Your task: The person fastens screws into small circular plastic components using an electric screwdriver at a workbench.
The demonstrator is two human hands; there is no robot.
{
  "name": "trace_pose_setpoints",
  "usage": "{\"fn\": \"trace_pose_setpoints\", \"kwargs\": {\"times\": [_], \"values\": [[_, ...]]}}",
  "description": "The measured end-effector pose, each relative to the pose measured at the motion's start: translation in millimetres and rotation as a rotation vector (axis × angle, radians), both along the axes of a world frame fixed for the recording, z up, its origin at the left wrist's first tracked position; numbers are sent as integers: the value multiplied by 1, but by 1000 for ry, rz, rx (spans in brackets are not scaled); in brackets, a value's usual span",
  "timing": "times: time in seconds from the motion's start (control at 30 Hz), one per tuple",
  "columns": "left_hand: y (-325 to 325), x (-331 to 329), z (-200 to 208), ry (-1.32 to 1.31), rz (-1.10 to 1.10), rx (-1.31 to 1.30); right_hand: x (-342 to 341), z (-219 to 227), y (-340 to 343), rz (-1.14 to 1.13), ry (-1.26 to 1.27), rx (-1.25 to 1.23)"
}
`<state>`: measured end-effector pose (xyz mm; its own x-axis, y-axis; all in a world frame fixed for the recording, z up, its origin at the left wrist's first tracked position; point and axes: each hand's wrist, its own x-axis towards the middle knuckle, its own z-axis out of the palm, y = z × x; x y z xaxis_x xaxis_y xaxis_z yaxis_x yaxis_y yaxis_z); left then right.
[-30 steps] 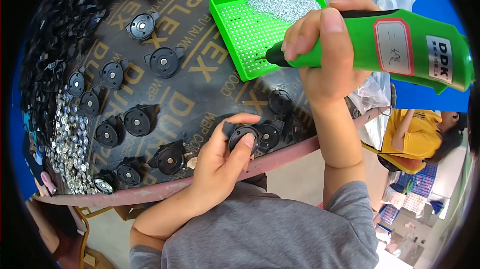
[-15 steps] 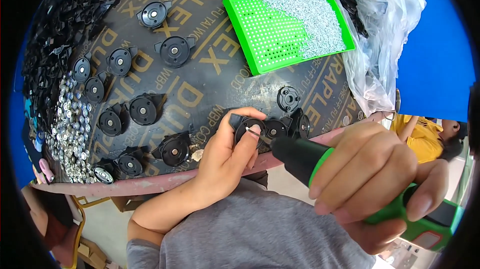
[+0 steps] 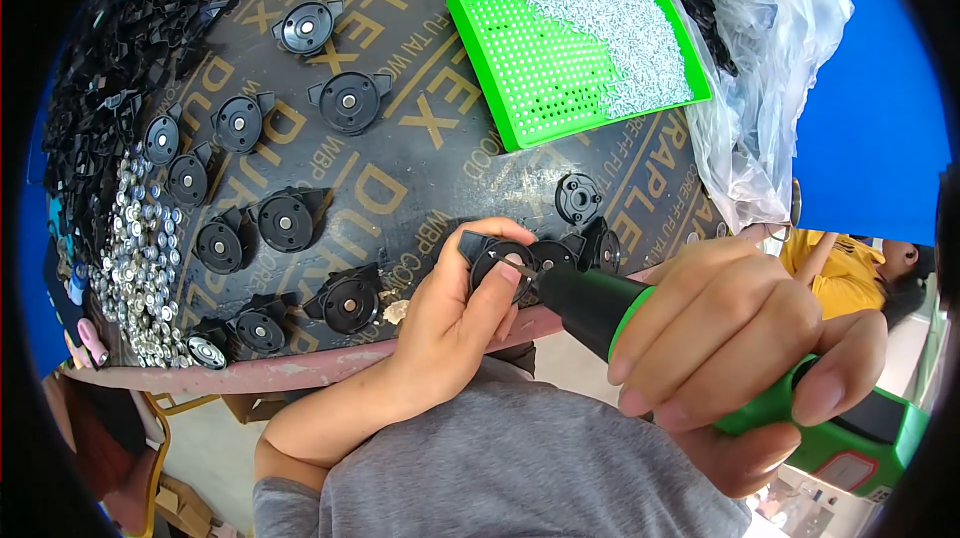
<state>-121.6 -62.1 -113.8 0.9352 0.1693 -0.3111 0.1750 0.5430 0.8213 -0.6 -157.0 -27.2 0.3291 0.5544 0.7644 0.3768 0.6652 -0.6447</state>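
Observation:
My left hand (image 3: 450, 328) is closed round a black round plastic part (image 3: 484, 246) at the table's near edge, its thumb pressed on the part's face. My right hand (image 3: 720, 338) grips a green and black power screwdriver (image 3: 585, 306). The bit points left and meets the part beside my left thumb. Its tip sits at the part's upper face, where a small bright spot shows. Just right of my left hand lie more black parts, one of them a round disc (image 3: 578, 199) with holes.
A green perforated tray (image 3: 505, 123) holds a heap of small silvery screws. Clear plastic bagging (image 3: 750, 138) lies to its right. Winged black parts (image 3: 350, 103), a pile of metal discs (image 3: 145, 278) and a black heap (image 3: 120, 48) fill the left. A person in yellow (image 3: 850, 278) is at right.
My right hand and the screwdriver have shifted slightly left, and the bit has moved farther up and left over the part. My left hand stays nearly in place.

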Motion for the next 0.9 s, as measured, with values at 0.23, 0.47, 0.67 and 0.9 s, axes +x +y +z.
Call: {"fn": "trace_pose_setpoints", "kwargs": {"times": [0.23,0.47,0.67,0.9], "values": [[-4,1,1,-8,-3,38,-6,4,-5,-53,33,-77],[2,-1,0,9,-80,69,15,20,-1,185,-135,-270],[-1,4,0,21,-33,-53,45,16,6,112,-45,-64],[4,2,-6,-50,-11,-153,73,-27,40,-359,115,-104]]}}
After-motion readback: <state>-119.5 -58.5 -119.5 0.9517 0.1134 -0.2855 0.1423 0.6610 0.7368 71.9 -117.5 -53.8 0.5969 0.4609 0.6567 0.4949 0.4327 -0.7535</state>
